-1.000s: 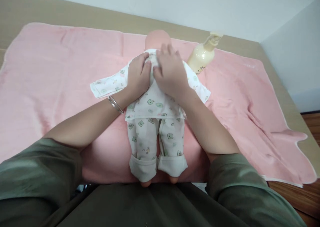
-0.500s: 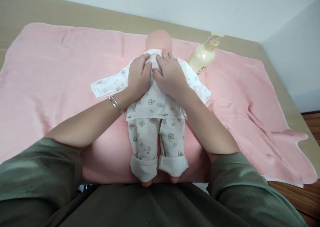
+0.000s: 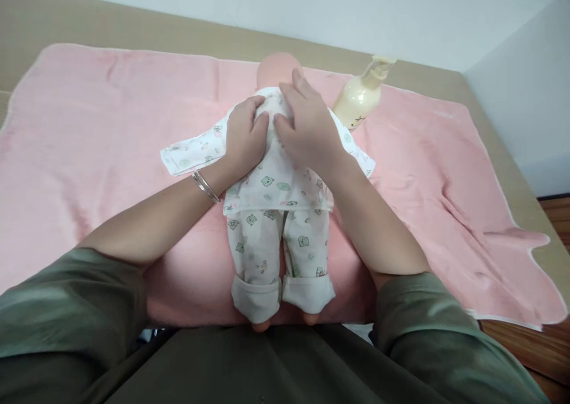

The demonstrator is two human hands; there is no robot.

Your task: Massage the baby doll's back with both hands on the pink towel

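A baby doll (image 3: 278,190) in a white patterned top and trousers lies on a pink blanket (image 3: 133,107), its feet toward me and the smooth back of its head at the far end. My left hand (image 3: 246,132) rests on the left side of its upper back, fingers spread and bent over the shoulder. Over the right side of the back is my right hand (image 3: 312,128), slightly blurred, its thumb apart and its fingertips near the doll's neck. Whether its palm touches the cloth cannot be seen. Neither hand holds anything.
A cream pump bottle (image 3: 360,100) leans on the blanket just right of the doll's shoulder. Behind the blanket run the wooden table edge (image 3: 178,32) and a pale wall. The blanket is wrinkled on the right.
My right hand has lifted a little, its fingers now reaching higher toward the doll's head. My left hand stays on the doll's back.
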